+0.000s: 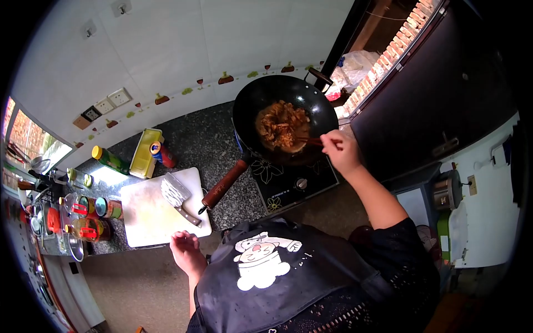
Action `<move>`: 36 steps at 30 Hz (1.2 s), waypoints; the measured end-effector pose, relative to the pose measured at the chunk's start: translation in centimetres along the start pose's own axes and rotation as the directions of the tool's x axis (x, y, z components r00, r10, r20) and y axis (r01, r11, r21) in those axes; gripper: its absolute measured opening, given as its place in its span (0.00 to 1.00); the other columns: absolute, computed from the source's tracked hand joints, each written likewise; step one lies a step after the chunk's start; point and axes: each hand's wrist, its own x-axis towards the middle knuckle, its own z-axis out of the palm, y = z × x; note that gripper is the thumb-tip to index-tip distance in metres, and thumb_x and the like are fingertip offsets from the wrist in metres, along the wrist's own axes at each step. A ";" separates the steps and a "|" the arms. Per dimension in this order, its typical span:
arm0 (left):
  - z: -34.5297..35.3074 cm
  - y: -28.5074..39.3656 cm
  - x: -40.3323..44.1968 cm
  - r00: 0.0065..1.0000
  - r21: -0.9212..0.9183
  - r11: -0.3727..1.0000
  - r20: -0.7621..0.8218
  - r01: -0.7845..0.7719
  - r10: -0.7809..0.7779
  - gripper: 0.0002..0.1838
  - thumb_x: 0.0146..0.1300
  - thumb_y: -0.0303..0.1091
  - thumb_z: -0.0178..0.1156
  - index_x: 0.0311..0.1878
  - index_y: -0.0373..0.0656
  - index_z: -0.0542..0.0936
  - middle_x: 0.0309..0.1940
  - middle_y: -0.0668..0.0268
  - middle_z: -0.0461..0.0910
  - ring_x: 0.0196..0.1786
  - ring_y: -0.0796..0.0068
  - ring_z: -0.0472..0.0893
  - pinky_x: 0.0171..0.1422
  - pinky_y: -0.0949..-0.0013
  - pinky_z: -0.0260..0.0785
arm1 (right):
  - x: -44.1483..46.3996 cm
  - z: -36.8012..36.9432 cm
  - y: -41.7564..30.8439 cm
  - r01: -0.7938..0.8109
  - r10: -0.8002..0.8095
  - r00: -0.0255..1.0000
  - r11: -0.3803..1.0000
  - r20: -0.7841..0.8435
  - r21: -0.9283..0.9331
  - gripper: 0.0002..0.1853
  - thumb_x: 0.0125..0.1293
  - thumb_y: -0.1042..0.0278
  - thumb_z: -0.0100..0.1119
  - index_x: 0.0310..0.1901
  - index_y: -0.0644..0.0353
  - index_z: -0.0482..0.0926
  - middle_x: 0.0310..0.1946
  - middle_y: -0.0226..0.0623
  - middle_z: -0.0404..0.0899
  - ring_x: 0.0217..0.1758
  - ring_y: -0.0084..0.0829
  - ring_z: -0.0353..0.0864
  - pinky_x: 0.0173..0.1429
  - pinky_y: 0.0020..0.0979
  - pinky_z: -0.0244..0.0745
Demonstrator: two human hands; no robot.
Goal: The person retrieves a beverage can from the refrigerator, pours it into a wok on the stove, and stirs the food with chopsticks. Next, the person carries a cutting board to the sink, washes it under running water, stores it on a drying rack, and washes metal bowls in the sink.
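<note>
My right hand (341, 152) is closed on a pair of reddish-brown chopsticks (312, 141), whose tips reach into the food. That food (282, 125) is a brown-orange mix of chopped pieces in some sauce, lying in a black wok (313, 102). The wok sits on the hob (286, 191), its wooden handle (225, 184) pointing toward the cutting board. Near the board's front edge is my left hand (187, 252), fingers loosely curled with nothing seen in them. On the white cutting board (144, 213) rests a cleaver (177, 191), its blade marked with white patches.
Behind the board stand a yellow container (145, 155), a red can (162, 155) and a green yellow-capped bottle (111, 160). Several jars (91, 229) crowd the counter's left side. A dark door (433, 94) stands right of the hob.
</note>
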 end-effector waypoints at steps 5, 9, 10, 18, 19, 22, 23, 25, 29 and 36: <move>-0.5 -0.1 -0.2 1.000 -0.013 1.000 -0.012 0.002 -0.002 0.15 0.75 0.48 0.43 0.39 0.50 0.73 0.34 0.70 0.74 0.33 0.75 0.72 0.33 0.75 0.61 | -0.1 -1.5 -1.7 0.107 -0.102 0.993 0.988 0.054 -0.114 0.05 0.65 0.73 0.62 0.32 0.64 0.80 0.26 0.32 0.78 0.29 0.22 0.80 0.29 0.24 0.74; 0.7 0.2 0.0 1.000 -0.036 0.999 -0.027 0.004 -0.005 0.16 0.76 0.46 0.43 0.39 0.47 0.73 0.34 0.68 0.75 0.33 0.76 0.73 0.33 0.75 0.62 | -0.6 2.2 -1.6 0.519 -0.400 0.820 0.822 0.410 -0.235 0.06 0.59 0.67 0.68 0.32 0.58 0.81 0.30 0.36 0.79 0.31 0.38 0.81 0.35 0.33 0.75; 0.8 0.3 0.1 1.000 -0.035 0.999 -0.029 0.008 -0.009 0.16 0.76 0.46 0.43 0.39 0.47 0.73 0.34 0.68 0.75 0.33 0.76 0.73 0.33 0.75 0.62 | -0.7 2.9 -1.1 0.598 -0.432 0.762 0.755 0.482 -0.269 0.06 0.60 0.66 0.67 0.32 0.58 0.81 0.30 0.35 0.79 0.31 0.39 0.81 0.35 0.34 0.75; 0.0 0.4 0.3 1.000 -0.034 0.999 -0.002 0.016 -0.016 0.15 0.76 0.46 0.43 0.39 0.48 0.73 0.34 0.68 0.75 0.33 0.75 0.74 0.33 0.75 0.61 | -0.2 0.0 -0.6 0.003 -0.014 0.997 0.987 -0.072 -0.158 0.08 0.66 0.73 0.60 0.28 0.63 0.75 0.21 0.37 0.76 0.21 0.26 0.79 0.25 0.27 0.70; -0.2 0.4 0.3 1.000 -0.034 0.999 0.017 0.019 -0.019 0.15 0.76 0.46 0.43 0.39 0.48 0.73 0.34 0.68 0.75 0.33 0.75 0.74 0.33 0.75 0.61 | -0.2 -0.4 -1.8 -0.017 0.000 0.992 0.991 -0.129 -0.130 0.10 0.67 0.73 0.61 0.28 0.64 0.74 0.18 0.34 0.74 0.20 0.22 0.76 0.24 0.25 0.68; 0.1 0.5 0.2 0.999 -0.029 0.999 -0.008 0.038 -0.038 0.15 0.76 0.46 0.43 0.39 0.48 0.73 0.34 0.68 0.75 0.32 0.75 0.74 0.33 0.75 0.61 | -0.3 0.0 -1.7 0.051 -0.071 0.986 0.990 -0.151 -0.135 0.09 0.66 0.73 0.61 0.29 0.65 0.75 0.19 0.35 0.75 0.20 0.22 0.77 0.24 0.25 0.68; 0.1 0.5 0.3 0.999 -0.027 0.999 0.003 0.034 -0.034 0.15 0.76 0.46 0.43 0.39 0.48 0.73 0.34 0.69 0.75 0.32 0.75 0.74 0.33 0.75 0.61 | -0.3 0.5 -0.4 0.094 -0.115 0.984 0.984 -0.133 -0.151 0.09 0.67 0.73 0.61 0.29 0.65 0.75 0.19 0.35 0.75 0.20 0.22 0.77 0.24 0.25 0.69; 0.2 0.3 0.5 0.999 -0.026 0.999 0.028 0.020 -0.019 0.15 0.76 0.46 0.43 0.39 0.48 0.73 0.34 0.69 0.76 0.33 0.75 0.74 0.33 0.75 0.61 | -0.5 1.8 0.8 0.004 -0.009 0.996 0.999 -0.089 -0.054 0.09 0.68 0.71 0.60 0.30 0.64 0.76 0.20 0.34 0.76 0.21 0.21 0.79 0.25 0.24 0.71; 0.5 0.6 0.6 0.999 -0.029 0.999 -0.030 0.036 -0.036 0.15 0.76 0.46 0.43 0.39 0.48 0.73 0.34 0.69 0.76 0.33 0.76 0.73 0.33 0.75 0.62 | 0.3 1.4 0.1 -0.259 0.267 0.962 0.959 -0.062 0.115 0.11 0.71 0.67 0.58 0.30 0.61 0.76 0.23 0.27 0.76 0.22 0.18 0.79 0.27 0.20 0.73; 0.0 0.4 0.0 1.000 -0.012 1.000 0.016 0.008 -0.008 0.15 0.75 0.48 0.43 0.39 0.50 0.73 0.33 0.70 0.74 0.32 0.75 0.72 0.31 0.76 0.60 | 0.7 1.6 1.6 -0.169 0.171 0.985 0.983 -0.011 0.072 0.11 0.69 0.68 0.59 0.29 0.63 0.75 0.21 0.31 0.76 0.21 0.20 0.79 0.26 0.23 0.73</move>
